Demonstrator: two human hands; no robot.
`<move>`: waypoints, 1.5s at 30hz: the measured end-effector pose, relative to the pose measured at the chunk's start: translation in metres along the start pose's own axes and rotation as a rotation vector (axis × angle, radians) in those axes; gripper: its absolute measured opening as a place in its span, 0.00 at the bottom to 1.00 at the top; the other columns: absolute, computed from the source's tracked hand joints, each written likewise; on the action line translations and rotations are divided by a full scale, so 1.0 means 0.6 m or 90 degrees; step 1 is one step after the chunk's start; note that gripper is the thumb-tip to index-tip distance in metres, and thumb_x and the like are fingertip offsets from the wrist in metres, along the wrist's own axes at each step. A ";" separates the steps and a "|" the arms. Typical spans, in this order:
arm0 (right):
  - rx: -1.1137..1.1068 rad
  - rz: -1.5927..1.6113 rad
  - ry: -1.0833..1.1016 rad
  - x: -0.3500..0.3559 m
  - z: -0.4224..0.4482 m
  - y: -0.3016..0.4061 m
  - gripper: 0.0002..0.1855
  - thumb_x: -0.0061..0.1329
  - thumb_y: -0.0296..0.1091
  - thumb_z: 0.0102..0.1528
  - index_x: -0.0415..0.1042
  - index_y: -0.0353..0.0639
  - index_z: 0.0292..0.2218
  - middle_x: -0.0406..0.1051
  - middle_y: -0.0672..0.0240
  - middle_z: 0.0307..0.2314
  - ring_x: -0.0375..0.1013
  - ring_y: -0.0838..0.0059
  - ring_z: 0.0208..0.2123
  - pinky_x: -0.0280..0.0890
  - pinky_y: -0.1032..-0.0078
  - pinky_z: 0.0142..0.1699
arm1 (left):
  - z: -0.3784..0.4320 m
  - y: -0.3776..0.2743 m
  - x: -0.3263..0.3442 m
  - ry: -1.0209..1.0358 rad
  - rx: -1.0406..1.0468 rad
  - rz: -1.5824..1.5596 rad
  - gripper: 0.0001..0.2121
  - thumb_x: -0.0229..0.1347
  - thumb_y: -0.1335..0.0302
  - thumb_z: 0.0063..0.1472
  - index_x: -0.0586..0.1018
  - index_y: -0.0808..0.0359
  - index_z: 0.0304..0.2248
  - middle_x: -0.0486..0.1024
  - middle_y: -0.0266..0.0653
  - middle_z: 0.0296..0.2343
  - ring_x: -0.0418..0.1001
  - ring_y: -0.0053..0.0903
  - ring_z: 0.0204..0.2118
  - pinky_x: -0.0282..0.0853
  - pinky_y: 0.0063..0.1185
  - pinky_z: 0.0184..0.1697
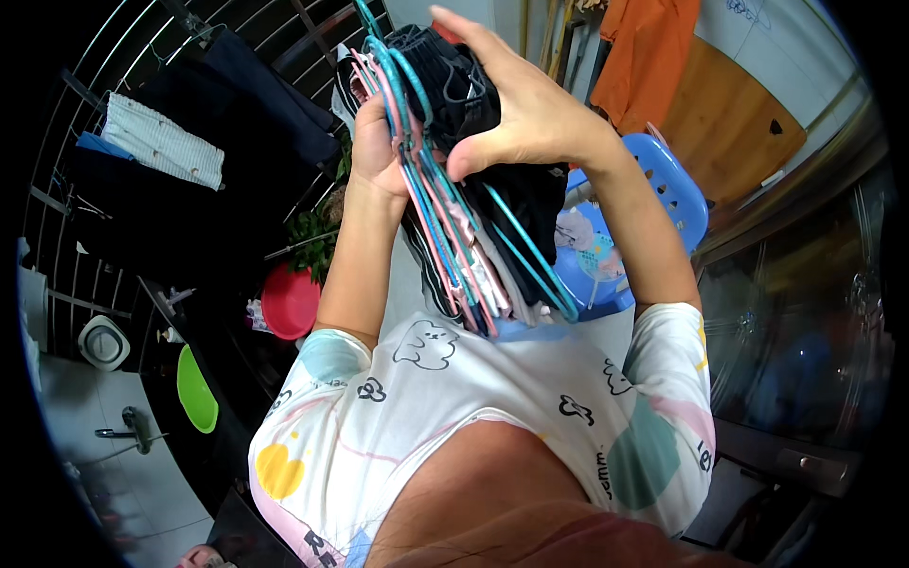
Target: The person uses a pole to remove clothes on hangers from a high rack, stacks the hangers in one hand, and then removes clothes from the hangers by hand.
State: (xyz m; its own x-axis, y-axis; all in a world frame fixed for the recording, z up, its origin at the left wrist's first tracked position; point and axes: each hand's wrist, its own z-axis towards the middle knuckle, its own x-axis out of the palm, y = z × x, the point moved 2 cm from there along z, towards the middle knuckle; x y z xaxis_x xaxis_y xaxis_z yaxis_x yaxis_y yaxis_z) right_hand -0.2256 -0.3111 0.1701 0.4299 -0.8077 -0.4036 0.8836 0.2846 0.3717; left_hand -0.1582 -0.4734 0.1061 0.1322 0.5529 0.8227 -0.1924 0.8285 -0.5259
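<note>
My left hand (376,145) is closed around the necks of a bundle of pink, blue and teal clothes hangers (419,163), held up in front of my chest. Folded clothes in white, pink, grey and dark colours (486,277) hang packed together on them. Beside the hooks is a black garment with a gathered elastic waistband (444,78). My right hand (529,113) spreads around this garment's near side, thumb and index finger wide apart. Whether its palm touches the cloth is hard to tell.
A blue plastic basket (671,181) with small clothes inside stands beyond my right forearm. An orange garment (643,60) hangs behind it. Dark clothes (263,99) and a striped cloth (163,142) hang by the window bars at left. Red (290,302) and green basins (197,389) sit lower left.
</note>
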 end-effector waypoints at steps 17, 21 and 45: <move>0.171 0.059 0.010 0.011 0.099 0.000 0.25 0.55 0.41 0.43 0.68 0.33 0.40 0.72 0.62 0.30 0.70 0.73 0.32 0.64 0.75 0.39 | -0.031 0.010 0.031 -0.120 -0.023 0.039 0.17 0.44 0.54 0.55 0.74 0.58 0.23 0.71 0.37 0.16 0.66 0.30 0.15 0.59 0.25 0.19; 0.107 0.247 0.072 -0.022 0.085 0.068 0.40 0.55 0.52 0.42 0.58 0.27 0.46 0.65 0.51 0.40 0.63 0.65 0.43 0.57 0.74 0.48 | -0.032 -0.032 -0.001 -0.001 -0.006 -0.048 0.16 0.43 0.56 0.55 0.73 0.56 0.21 0.71 0.32 0.16 0.66 0.27 0.15 0.58 0.24 0.18; 0.784 0.132 -0.136 -0.137 -0.339 -0.241 0.17 0.43 0.35 0.51 0.68 0.30 0.38 0.71 0.63 0.30 0.70 0.75 0.29 0.64 0.79 0.37 | -0.035 -0.142 -0.023 0.045 0.066 0.097 0.11 0.44 0.67 0.54 0.71 0.59 0.17 0.71 0.27 0.17 0.67 0.17 0.21 0.57 0.17 0.23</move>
State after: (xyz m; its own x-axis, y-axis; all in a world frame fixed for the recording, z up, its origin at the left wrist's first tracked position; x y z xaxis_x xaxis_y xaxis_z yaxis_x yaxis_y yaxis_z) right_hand -0.3507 -0.1808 -0.0207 0.3992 -0.9053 -0.1453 -0.0033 -0.1599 0.9871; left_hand -0.1234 -0.5497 0.1347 0.1607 0.6785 0.7168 -0.3135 0.7237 -0.6148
